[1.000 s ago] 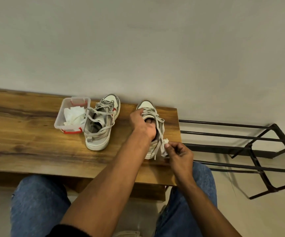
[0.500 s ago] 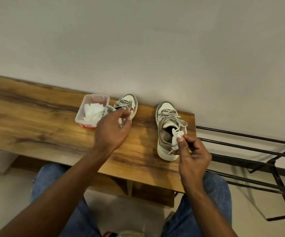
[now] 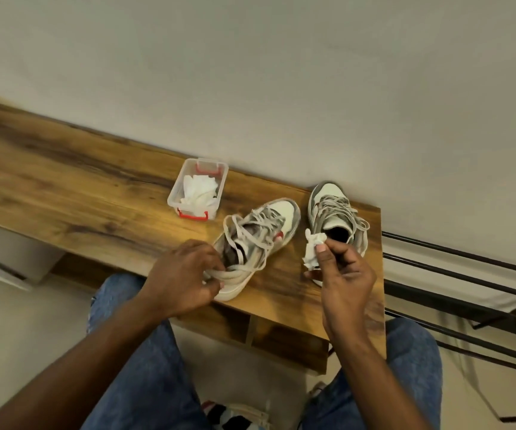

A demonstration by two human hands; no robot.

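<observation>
Wood-grain bench (image 3: pixel 95 193) runs along a pale wall (image 3: pixel 250 72) in the head view, with a black metal rack (image 3: pixel 467 274) just off its right end and blue jeans (image 3: pixel 145 352) at the bottom of frame. One clear plastic box (image 3: pixel 224 181) with red clasps sits at the back edge, near the wall and well clear of both hands. Crumpled white tissues (image 3: pixel 199 192) are inside, too bunched to count. Two grey-and-white sneakers, both on the bench, toes toward the wall, laces loose. Left sneaker (image 3: pixel 269 231) lies angled, toe pointing right, close to the right sneaker (image 3: pixel 331 209) but not clearly touching. Right sneaker stands at the bench's right end, its heel hidden behind the right hand and the wad. Two hands, one loose tissue wad (image 3: pixel 311 249). Left hand (image 3: pixel 182 277) is curled round the heel of the left sneaker, fingers gripping the collar and covering that end. Right hand (image 3: pixel 343 274) is half closed and pinches the wad between thumb and forefinger. The wad is held up over the bench, just in front of the right sneaker's opening, between the two shoes; contact with the shoe cannot be told
</observation>
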